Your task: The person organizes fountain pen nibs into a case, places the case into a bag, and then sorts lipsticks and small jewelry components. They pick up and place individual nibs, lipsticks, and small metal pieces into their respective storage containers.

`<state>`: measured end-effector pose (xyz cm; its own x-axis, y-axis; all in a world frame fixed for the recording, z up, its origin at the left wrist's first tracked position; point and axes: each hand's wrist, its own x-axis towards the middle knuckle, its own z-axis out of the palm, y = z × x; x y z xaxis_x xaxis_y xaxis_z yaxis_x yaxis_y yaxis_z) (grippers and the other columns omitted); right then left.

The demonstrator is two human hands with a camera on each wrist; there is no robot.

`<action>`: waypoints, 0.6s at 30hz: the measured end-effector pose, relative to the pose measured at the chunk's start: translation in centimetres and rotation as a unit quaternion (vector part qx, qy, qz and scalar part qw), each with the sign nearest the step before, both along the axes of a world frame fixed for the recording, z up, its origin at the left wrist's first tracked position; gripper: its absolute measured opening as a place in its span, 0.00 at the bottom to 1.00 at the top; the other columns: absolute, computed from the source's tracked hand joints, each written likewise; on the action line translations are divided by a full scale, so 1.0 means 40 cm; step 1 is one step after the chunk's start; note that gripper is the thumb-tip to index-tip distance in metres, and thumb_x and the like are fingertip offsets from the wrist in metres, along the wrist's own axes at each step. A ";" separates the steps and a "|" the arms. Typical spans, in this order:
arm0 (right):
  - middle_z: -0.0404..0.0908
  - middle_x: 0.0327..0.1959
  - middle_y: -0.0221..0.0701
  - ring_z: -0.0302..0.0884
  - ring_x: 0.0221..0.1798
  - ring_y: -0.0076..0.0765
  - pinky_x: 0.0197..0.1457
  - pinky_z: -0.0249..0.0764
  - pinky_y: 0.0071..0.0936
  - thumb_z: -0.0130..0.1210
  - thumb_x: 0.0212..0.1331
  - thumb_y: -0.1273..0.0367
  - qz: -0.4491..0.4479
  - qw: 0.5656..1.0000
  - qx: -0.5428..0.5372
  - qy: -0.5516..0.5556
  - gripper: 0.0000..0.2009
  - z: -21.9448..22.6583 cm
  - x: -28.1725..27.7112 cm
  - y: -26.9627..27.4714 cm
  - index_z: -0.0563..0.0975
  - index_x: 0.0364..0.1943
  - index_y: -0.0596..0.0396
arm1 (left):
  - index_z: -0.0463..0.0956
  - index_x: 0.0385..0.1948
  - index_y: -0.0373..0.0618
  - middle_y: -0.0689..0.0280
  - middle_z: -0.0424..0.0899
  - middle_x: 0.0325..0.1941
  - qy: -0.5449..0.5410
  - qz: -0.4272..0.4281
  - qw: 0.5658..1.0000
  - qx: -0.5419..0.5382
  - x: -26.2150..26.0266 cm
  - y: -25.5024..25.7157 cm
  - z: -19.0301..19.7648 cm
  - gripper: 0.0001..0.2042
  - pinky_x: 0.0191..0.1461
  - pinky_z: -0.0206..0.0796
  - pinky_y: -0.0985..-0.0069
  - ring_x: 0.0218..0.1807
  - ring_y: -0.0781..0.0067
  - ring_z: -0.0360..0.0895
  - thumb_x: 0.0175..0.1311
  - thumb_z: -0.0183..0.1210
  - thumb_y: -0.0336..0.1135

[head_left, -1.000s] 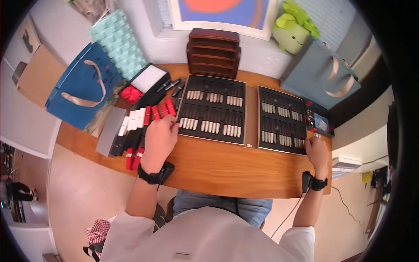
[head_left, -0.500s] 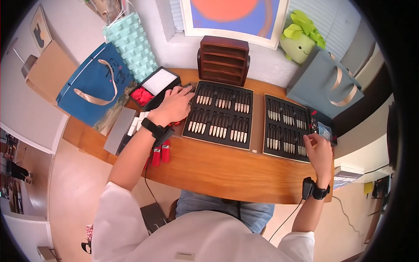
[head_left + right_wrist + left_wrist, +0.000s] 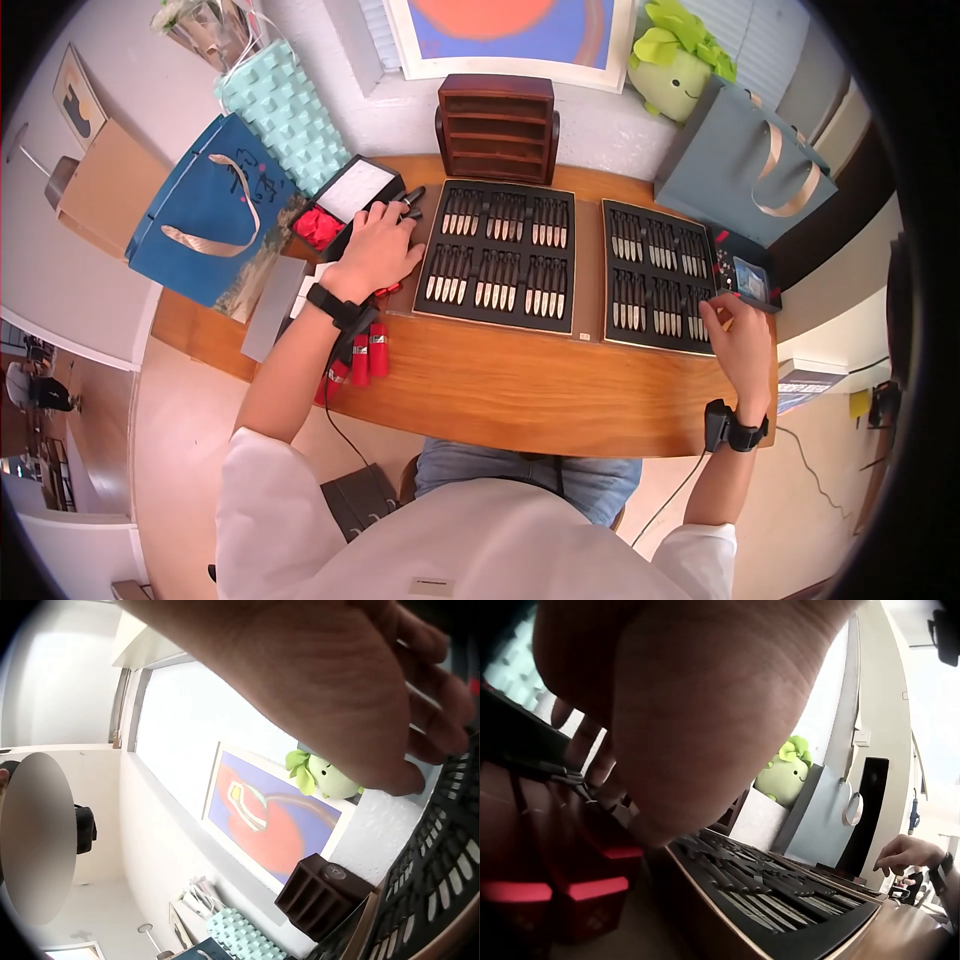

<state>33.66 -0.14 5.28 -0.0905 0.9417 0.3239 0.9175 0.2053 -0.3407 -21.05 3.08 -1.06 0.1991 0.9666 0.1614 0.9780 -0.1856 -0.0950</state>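
My left hand [image 3: 375,252] reaches over the left side of the desk, palm down, its fingers spread by several black tubes [image 3: 414,196]. Red tubes [image 3: 377,352] poke out below its wrist, and their red ends [image 3: 596,892] show large in the left wrist view; the hand hides others. To its right lies a wide tray [image 3: 502,240] with rows of slim black sticks with pale ends. A second such tray [image 3: 655,263] lies further right. At its near right edge hovers my right hand [image 3: 742,342], fingers loosely bent and holding nothing.
A black box with red cloth [image 3: 318,228] stands behind the left hand. Blue [image 3: 205,215] and grey [image 3: 705,165] paper bags flank the desk. At the back are a small wooden shelf [image 3: 497,130] and a green plush [image 3: 670,75]. A cable [image 3: 345,440] hangs off the front edge.
My left hand has moved from the tray's near left corner, over the red tubes, away to the black tubes, its fingers spreading. The right hand stays by the right tray, its fingers loosening.
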 end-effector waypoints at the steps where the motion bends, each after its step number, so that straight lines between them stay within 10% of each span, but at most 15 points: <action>1: 0.88 0.27 0.38 0.87 0.31 0.50 0.36 0.77 0.43 0.69 0.73 0.61 0.001 1.000 -0.001 -0.002 0.12 0.010 -0.014 0.000 0.90 0.40 0.56 | 0.86 0.61 0.40 0.57 0.78 0.75 -0.012 -0.005 1.000 0.004 -0.001 -0.002 0.000 0.23 0.75 0.62 0.50 0.74 0.49 0.71 0.74 0.66 0.47; 18: 0.87 0.33 0.37 0.88 0.33 0.49 0.37 0.83 0.42 0.71 0.67 0.66 0.340 0.940 -0.005 0.000 0.08 0.071 -0.440 -0.028 0.89 0.41 0.56 | 0.82 0.68 0.42 0.53 0.76 0.80 -0.174 -0.028 0.983 0.050 -0.080 -0.157 0.103 0.21 0.85 0.54 0.52 0.81 0.48 0.68 0.83 0.60 0.44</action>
<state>16.04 -1.28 8.10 -0.6734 0.6687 0.3152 0.5744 0.7417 -0.3464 -24.26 -3.21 3.08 0.1676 0.9311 0.3239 0.9428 -0.2474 0.2234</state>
